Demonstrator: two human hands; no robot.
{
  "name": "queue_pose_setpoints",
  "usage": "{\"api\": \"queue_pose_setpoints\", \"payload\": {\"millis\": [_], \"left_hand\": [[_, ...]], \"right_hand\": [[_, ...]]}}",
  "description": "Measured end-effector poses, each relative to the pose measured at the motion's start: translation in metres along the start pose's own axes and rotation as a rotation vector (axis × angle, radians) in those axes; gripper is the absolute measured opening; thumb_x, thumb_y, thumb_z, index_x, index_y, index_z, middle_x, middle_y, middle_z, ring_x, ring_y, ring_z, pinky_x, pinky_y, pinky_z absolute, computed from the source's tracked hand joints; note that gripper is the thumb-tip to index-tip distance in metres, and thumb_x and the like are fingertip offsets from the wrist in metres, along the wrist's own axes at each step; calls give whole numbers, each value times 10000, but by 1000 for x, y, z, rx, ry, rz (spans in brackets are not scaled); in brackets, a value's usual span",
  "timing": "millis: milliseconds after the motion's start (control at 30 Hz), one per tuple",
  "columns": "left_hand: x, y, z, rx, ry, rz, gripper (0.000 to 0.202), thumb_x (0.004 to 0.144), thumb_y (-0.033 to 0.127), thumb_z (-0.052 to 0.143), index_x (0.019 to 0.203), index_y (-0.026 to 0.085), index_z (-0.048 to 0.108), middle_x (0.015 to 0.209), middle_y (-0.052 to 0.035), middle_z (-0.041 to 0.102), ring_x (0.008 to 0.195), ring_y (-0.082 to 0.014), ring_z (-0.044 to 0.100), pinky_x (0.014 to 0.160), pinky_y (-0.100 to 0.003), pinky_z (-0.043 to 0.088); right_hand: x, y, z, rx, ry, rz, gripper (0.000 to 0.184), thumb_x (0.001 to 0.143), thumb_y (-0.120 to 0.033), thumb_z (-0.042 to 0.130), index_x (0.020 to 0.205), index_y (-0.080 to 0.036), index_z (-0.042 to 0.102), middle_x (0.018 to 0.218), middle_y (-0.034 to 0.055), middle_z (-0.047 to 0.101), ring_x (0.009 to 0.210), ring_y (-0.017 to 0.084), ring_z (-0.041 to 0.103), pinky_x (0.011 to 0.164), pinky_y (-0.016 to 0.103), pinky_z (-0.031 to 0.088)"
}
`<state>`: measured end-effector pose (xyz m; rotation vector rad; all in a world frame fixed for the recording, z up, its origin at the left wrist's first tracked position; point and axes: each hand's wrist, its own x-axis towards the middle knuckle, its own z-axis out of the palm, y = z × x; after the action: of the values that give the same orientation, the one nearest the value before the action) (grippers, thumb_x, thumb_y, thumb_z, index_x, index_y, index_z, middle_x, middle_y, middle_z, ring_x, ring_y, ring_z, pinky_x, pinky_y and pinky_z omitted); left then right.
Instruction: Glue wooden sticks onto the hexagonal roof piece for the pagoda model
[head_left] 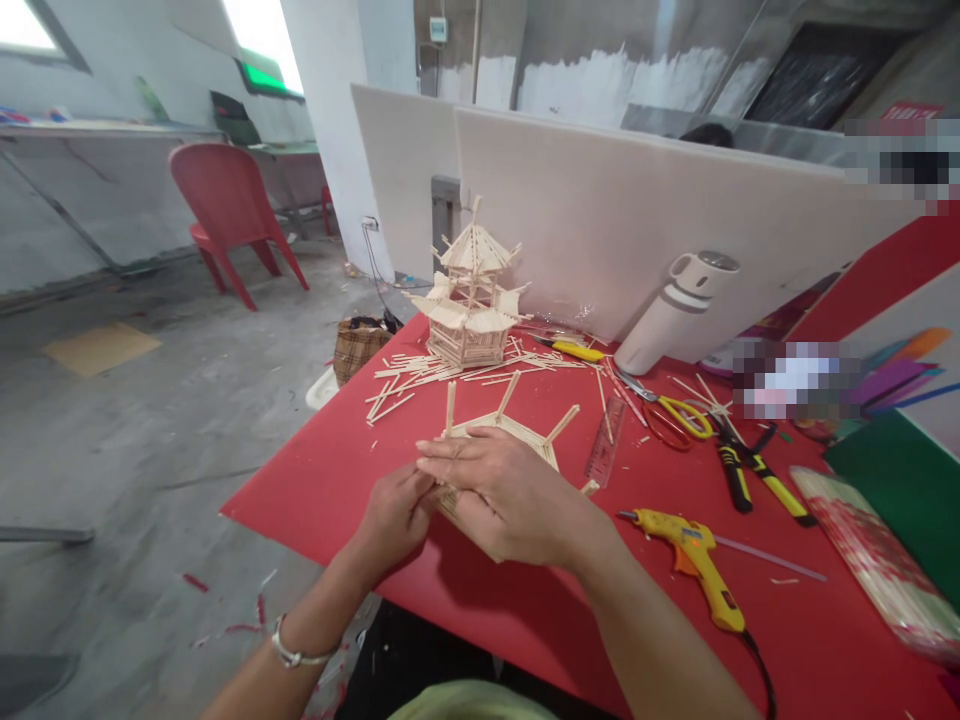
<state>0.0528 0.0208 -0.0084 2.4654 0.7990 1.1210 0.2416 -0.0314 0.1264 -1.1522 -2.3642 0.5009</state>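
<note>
A many-sided frame of thin wooden sticks (517, 428), with short posts sticking up at its corners, is held over the front of the red table. My left hand (396, 512) grips its near left edge, fingers closed. Across the top of it lies my right hand (506, 490), its fingers together and reaching over to the left fingertips, the thumb below. Both hands hide the near part of the frame, and whatever may be between the fingertips cannot be seen. Behind it stands a small stick pagoda (471, 300) with two tiers of roofs.
Loose sticks (405, 378) surround the pagoda. On the red table (315, 480) lie a yellow glue gun (694, 560), pliers (742, 465), scissors (667, 410), a ruler (604, 442), a yellow cutter (577, 350) and a stick pack (870, 560). A white flask (671, 310) leans against the board.
</note>
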Motion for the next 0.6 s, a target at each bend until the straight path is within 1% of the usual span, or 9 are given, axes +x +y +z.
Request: {"api": "queue_pose_setpoints", "payload": {"millis": [67,133,200,267,333,433,500,600], "left_hand": [[0,0,0,11,2,-8,175,896,142,445,940,184,609,860,-73,696,774,-190,659,673,-277,503],[1,1,-1,14,-2,-18,159,906,159,440,847,182,586,773,-60,655,701,-180,623,631,-267,473],[2,2,-1,5,-26,-27,174,922,179,444,788,183,554,720,-46,612,652,-169,581,612,-261,443],[2,3,-2,-12,-66,-43,185,938,201,452,772,185,533,703,-32,583,636,-159,548,613,-257,423],[3,4,-3,-25,-96,-65,200,951,213,448,765,186,518,696,-22,561,630,-153,524,618,-254,410],[3,4,-4,-31,-110,-79,214,963,220,429,772,183,518,693,-19,546,631,-152,514,623,-255,403],[3,4,-4,-31,-108,-78,215,966,225,428,781,179,527,694,-20,550,632,-153,520,624,-255,406],[3,4,-4,-25,-96,-68,208,963,230,440,794,176,548,703,-26,576,641,-156,541,629,-254,419]], "right_hand": [[1,1,-2,30,-5,-4,473,863,-105,441,1299,-144,621,1389,88,590,1316,193,517,1134,391,334],[-1,3,-6,88,18,-4,559,861,-95,434,1412,-142,513,1432,93,550,1353,197,474,1139,392,333],[-4,5,-9,188,72,27,605,896,-123,429,1497,-194,392,1495,80,479,1382,196,435,1143,408,330],[-7,10,-8,361,150,92,563,956,-205,431,1511,-265,361,1512,57,460,1383,196,435,1138,422,339],[-10,18,-2,588,233,203,489,990,-307,446,1479,-300,416,1468,52,517,1351,205,479,1117,429,368],[-10,33,16,883,326,359,433,978,-398,500,1390,-269,538,1331,79,637,1262,218,569,1074,429,417],[-9,42,31,983,369,413,407,946,-417,556,1310,-245,613,1247,85,686,1204,223,613,1054,432,436],[-6,52,52,1005,380,418,357,857,-408,677,1169,-236,709,1154,72,725,1111,224,656,1001,416,477]]}}
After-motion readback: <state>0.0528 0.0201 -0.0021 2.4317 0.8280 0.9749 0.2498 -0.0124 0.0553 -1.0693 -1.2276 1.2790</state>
